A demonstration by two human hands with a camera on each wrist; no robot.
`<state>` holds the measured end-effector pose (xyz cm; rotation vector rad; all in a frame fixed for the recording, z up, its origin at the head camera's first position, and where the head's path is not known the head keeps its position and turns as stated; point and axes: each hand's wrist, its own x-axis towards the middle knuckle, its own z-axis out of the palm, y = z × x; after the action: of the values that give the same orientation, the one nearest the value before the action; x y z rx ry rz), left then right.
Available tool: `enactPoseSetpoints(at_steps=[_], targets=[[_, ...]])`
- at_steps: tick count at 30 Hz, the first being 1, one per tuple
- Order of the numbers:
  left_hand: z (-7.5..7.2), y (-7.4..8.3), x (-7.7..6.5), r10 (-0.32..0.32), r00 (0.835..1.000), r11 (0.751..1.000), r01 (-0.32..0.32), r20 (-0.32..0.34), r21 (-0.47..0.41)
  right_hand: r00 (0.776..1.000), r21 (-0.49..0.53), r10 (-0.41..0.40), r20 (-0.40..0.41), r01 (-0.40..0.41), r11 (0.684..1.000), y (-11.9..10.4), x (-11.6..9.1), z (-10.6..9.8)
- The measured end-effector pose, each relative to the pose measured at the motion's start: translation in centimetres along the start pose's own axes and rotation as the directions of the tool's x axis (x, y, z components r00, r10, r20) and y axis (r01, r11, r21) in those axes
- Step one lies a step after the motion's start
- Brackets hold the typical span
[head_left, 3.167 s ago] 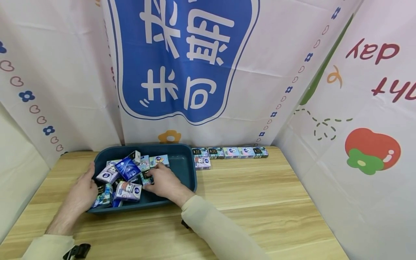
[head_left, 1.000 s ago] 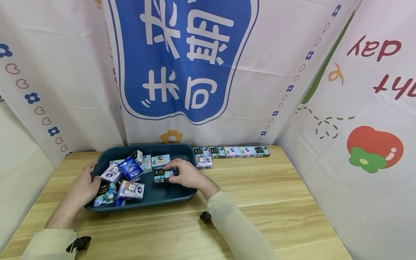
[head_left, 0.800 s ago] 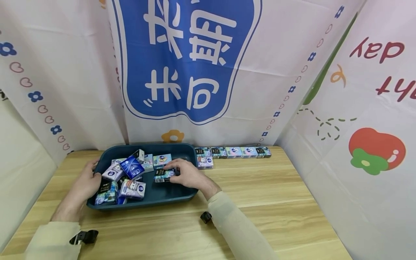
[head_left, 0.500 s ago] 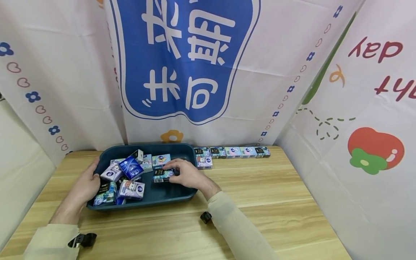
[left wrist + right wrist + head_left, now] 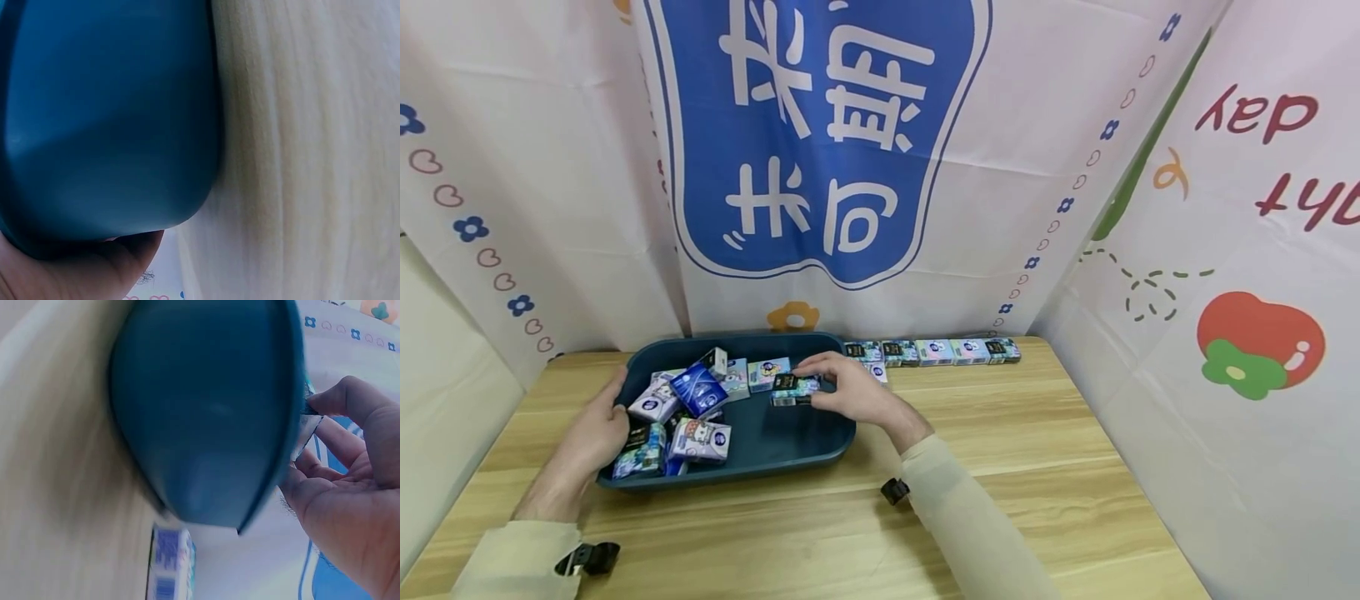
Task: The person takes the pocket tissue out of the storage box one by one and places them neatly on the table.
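A dark teal bin [image 5: 782,437] stands on the wooden table, and my left hand [image 5: 587,429] holds its left end, thumb at the rim. In the left wrist view that hand [image 5: 94,269] curls round the end of the bin. Between thumb and fingers, my right hand [image 5: 861,392] pinches a black and blue-green tissue pack [image 5: 788,390] over the bin's right part. In the right wrist view, the bin wall [image 5: 206,412] partly hides this pack. Heaped in the bin's left half are several other packs, among them a blue one [image 5: 698,390] and a lilac one [image 5: 702,439].
Right of the bin, a row of tissue packs [image 5: 936,352] runs along the table's back edge. A lilac pack [image 5: 877,372] in front of the row is partly hidden by my right hand. Printed cloth [image 5: 1015,150] hangs behind the table [image 5: 1000,467].
My right hand has drawn the black and blue-green tissue pack away from the heap, rightward, and lately a little higher toward the bin's right end. My left hand has stayed at the bin's left end.
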<state>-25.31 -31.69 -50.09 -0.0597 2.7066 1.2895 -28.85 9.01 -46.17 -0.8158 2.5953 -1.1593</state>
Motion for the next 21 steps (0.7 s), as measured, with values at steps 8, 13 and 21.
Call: enactPoseSetpoints(at_steps=[8, 13, 21], targets=[[0.0, 0.3, -0.2, -0.009, 1.000, 0.999, 0.009, -0.004, 0.031, 0.999, 0.053, -0.022, -0.041, 0.024, 0.998, 1.7, -1.1, -2.8], [0.1, 0.4, -0.2, -0.021, 1.000, 0.999, 0.022, -0.005, 0.038, 0.997, 0.065, -0.028, -0.067, 0.032, 0.997, 3.1, -1.9, -4.4], [0.1, 0.5, -0.3, -0.019, 1.000, 0.999, 0.019, -0.002, 0.029, 0.996, 0.093, 0.001, -0.093, 0.008, 0.996, 5.4, -3.4, -6.7]])
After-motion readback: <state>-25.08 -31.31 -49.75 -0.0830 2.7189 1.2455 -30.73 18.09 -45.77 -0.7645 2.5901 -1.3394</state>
